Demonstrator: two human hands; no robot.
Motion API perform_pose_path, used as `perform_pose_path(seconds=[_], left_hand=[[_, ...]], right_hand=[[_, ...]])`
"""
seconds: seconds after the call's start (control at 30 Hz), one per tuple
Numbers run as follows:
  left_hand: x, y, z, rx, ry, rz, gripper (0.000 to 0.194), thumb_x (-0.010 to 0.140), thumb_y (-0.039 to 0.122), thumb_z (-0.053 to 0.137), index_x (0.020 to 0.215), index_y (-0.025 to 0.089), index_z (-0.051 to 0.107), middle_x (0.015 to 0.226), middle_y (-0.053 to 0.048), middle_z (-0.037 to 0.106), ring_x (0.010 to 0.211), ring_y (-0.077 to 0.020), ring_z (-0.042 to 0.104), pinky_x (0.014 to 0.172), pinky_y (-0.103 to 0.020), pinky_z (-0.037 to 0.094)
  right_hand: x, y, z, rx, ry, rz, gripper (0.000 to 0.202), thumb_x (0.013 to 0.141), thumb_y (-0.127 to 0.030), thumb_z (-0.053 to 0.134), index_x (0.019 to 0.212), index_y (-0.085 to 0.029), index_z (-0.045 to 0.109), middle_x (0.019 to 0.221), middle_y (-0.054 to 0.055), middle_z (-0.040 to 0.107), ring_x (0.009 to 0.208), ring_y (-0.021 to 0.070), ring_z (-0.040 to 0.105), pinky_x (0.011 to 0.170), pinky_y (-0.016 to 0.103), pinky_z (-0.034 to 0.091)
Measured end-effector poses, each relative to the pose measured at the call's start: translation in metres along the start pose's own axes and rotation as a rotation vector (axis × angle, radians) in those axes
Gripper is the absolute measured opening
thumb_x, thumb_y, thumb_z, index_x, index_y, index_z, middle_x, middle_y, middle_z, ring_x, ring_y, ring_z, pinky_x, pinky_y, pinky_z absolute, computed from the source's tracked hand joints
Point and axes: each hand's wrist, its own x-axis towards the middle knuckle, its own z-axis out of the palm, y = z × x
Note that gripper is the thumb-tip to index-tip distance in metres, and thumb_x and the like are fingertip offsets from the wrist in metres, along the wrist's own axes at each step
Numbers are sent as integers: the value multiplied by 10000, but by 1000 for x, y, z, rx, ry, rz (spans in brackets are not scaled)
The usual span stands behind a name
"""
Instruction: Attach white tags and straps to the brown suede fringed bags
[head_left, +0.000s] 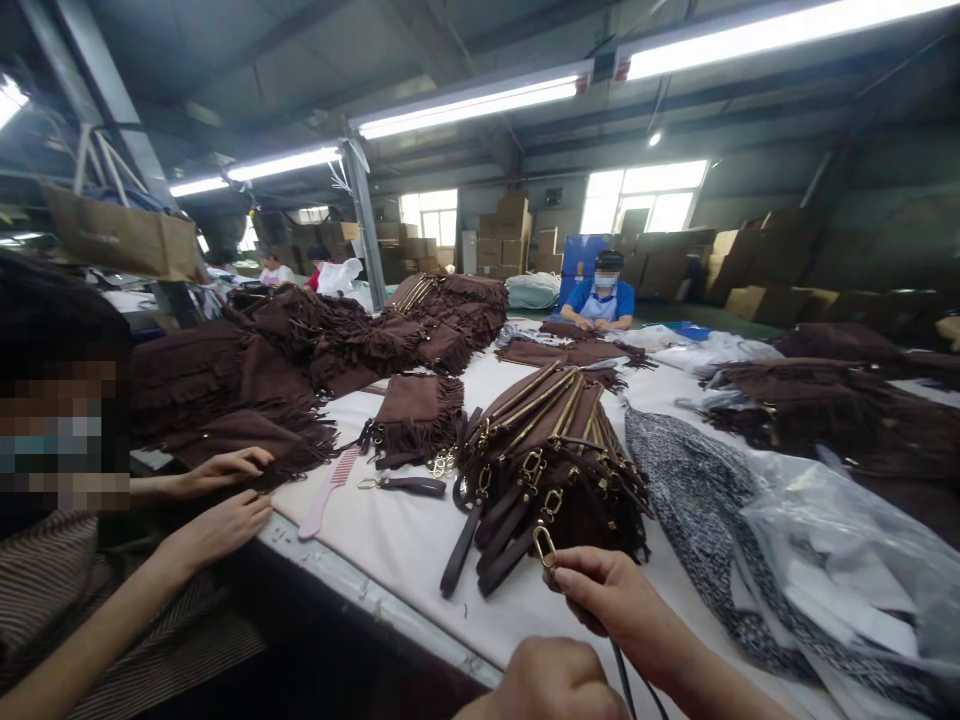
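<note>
My right hand (pixel 611 590) pinches a gold oval clasp (pixel 544 545) between thumb and fingertips, holding it upright above the table's near edge. Below that hand hang thin dark straps (pixel 624 680), which look joined to the clasp, though the joint is hidden. My left hand (pixel 551 685) is closed in a fist low in the view; whatever lies inside its fingers is hidden. Just beyond the clasp lies a stack of brown fringed bags (pixel 555 430) with gold zippers and dark wrist straps (pixel 463 548).
A loose wrist strap (pixel 412 486), a pink comb (pixel 328 495) and a flat fringed bag (pixel 409 405) lie left of the stack. A co-worker's hands (pixel 225 515) rest at the left edge. On the right are speckled fabric (pixel 690 510) and clear plastic (pixel 832 550).
</note>
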Motion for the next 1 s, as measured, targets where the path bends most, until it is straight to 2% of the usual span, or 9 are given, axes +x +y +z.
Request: perform_pose_path(seconds=[0.13, 0.2, 0.33, 0.5, 0.57, 0.67, 0.83, 0.9, 1.0], left_hand=[[25, -2, -29, -288, 324, -330, 257, 899, 421, 518, 956, 197, 630, 729, -28, 597, 621, -152, 574, 550, -266, 472], [37, -3, -44, -524, 313, -469, 345, 905, 465, 504, 1068, 175, 599, 763, -36, 615, 599, -144, 571, 474, -240, 452], [54, -2, -55, -546, 235, -503, 316, 868, 448, 562, 819, 143, 632, 607, -26, 617, 511, -118, 539, 462, -217, 429], [61, -4, -35, -475, 372, -712, 255, 830, 375, 558, 655, 190, 540, 446, 37, 513, 382, -106, 469, 391, -209, 351], [62, -8, -28, -441, 395, -720, 256, 822, 344, 554, 616, 201, 504, 435, 45, 495, 382, -104, 474, 402, -209, 345], [63, -12, -28, -371, 346, -688, 284, 840, 354, 541, 605, 198, 505, 447, 37, 504, 393, -109, 496, 429, -220, 363], [65, -11, -39, -359, 244, -462, 286, 871, 416, 552, 751, 170, 634, 588, -2, 601, 543, -126, 581, 528, -226, 430], [68, -12, -39, -403, 220, -518, 318, 868, 435, 549, 714, 166, 619, 547, 4, 576, 484, -119, 553, 464, -221, 400], [74, -15, -32, -545, 257, -645, 329, 841, 459, 564, 679, 173, 555, 528, 15, 557, 400, -99, 494, 369, -204, 321]], right_hand=[[-6, -1, -13, 27, -99, -16, 343, 754, -463, 714, 832, -129, 715, 542, -57, 447, 449, 39, 277, 429, 209, 164], [-9, -4, -14, 68, -141, -11, 359, 759, -478, 696, 831, -127, 706, 565, -51, 455, 448, 39, 264, 427, 213, 149], [-12, -10, -11, -80, -115, -75, 316, 810, -432, 602, 856, -134, 694, 657, -6, 559, 484, 67, 347, 441, 216, 228], [-12, -1, -15, -850, 135, -579, 208, 819, -219, 605, 1016, -182, 664, 818, 39, 667, 722, 173, 576, 654, 275, 409], [-8, 10, -18, -1107, 235, -757, 122, 880, -199, 553, 925, -183, 665, 767, 46, 651, 684, 180, 578, 631, 288, 393], [-2, 21, -22, -1263, 314, -899, 234, 944, -174, 453, 798, -193, 634, 685, 36, 609, 625, 171, 567, 600, 288, 382], [-1, 18, -27, -1041, 247, -737, 315, 979, -213, 394, 711, -206, 559, 663, 6, 604, 587, 130, 578, 553, 238, 405], [-1, 14, -29, -926, 198, -640, 297, 986, -230, 399, 741, -208, 567, 683, -2, 621, 612, 126, 595, 565, 225, 429], [1, 12, -33, -946, 175, -666, 170, 967, -238, 447, 969, -196, 611, 814, 36, 661, 726, 168, 631, 655, 267, 473]])
